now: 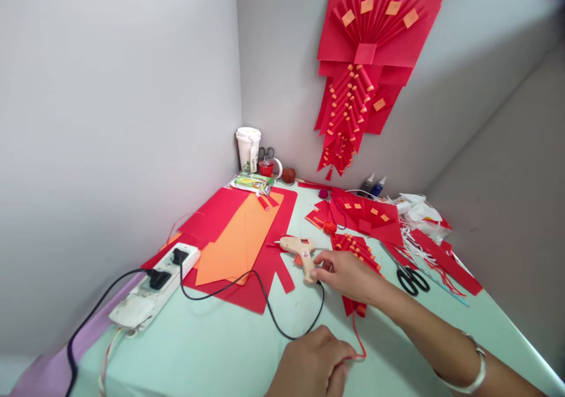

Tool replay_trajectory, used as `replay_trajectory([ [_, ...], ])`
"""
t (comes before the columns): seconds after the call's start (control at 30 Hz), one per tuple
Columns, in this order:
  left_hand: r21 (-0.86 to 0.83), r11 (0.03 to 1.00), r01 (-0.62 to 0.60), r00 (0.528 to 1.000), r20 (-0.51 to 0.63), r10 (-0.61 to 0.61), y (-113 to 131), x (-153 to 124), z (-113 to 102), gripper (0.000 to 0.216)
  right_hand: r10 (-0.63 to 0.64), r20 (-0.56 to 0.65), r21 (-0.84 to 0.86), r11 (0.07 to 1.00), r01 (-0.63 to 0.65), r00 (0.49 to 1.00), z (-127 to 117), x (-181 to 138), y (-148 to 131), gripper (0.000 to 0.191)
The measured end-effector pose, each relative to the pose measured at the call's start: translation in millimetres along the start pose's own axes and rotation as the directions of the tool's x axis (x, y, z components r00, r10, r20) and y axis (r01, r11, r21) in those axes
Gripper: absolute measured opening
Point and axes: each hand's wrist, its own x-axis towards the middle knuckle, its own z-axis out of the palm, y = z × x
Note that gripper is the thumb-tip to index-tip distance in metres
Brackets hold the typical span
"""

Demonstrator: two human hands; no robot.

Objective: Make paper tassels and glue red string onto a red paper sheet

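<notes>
My right hand (348, 276) reaches across the table, its fingers closed around the handle of a beige glue gun (300, 252) that lies on the pale green table (212, 350). The gun's black cord (265, 303) loops back to a white power strip (154, 288). My left hand (313, 364) rests near the front edge, pinching a thin red string (358, 338). That string leads up to a bunch of red paper firecracker rolls (355, 252) just behind my right hand.
Red and orange paper sheets (241, 238) lie at left centre. Black scissors (408, 276) and paper scraps (435, 238) sit at the right. A white cup (248, 148), glue bottles (373, 186) and a red paper fan decoration (366, 61) on the wall stand at the back.
</notes>
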Motion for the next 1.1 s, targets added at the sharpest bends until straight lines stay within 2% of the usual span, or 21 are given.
replay_trajectory([
  [0.13, 0.097, 0.994, -0.051, 0.999, 0.015, 0.050, -14.1, -2.0, 8.3, 0.037, 0.099, 0.012, 0.033, 0.995, -0.099, 0.995, 18.2, 5.6, -14.8, 0.022],
  [0.33, 0.263, 0.958, -0.118, 0.991, -0.024, 0.129, -24.3, -6.3, 11.1, 0.025, 0.197, -0.027, 0.084, 0.977, -0.194, 0.980, 24.6, 16.6, -30.4, 0.019],
  [0.47, 0.391, 0.895, -0.216, 0.972, -0.004, 0.236, -28.8, -9.6, 8.1, 0.036, 0.218, -0.039, 0.118, 0.970, -0.212, 0.975, 29.5, 29.9, -30.8, 0.019],
  [0.57, 0.445, 0.857, -0.258, 0.962, 0.037, 0.271, -29.5, -9.0, 6.3, 0.033, 0.220, -0.039, 0.148, 0.966, -0.212, 0.975, 33.5, 42.7, -29.8, 0.018],
  [0.73, 0.496, 0.821, -0.282, 0.956, 0.078, 0.282, -28.2, -4.9, 10.9, 0.033, 0.210, -0.044, 0.174, 0.964, -0.200, 0.977, 39.2, 63.7, -30.4, 0.016],
  [0.9, 0.481, 0.838, -0.259, 0.959, 0.025, 0.282, -28.2, -6.0, 16.6, 0.036, 0.218, -0.048, 0.206, 0.957, -0.204, 0.975, 44.8, 74.2, -30.3, 0.023],
  [1.0, 0.441, 0.868, -0.230, 0.963, -0.028, 0.270, -21.8, -10.1, 5.9, 0.043, 0.224, -0.065, 0.239, 0.950, -0.203, 0.972, 45.8, 72.1, -28.9, 0.023],
  [1.1, 0.392, 0.905, -0.166, 0.974, -0.076, 0.212, -7.7, -13.3, -22.9, 0.031, 0.225, -0.100, 0.277, 0.942, -0.190, 0.969, 42.6, 65.7, -26.6, 0.016],
])
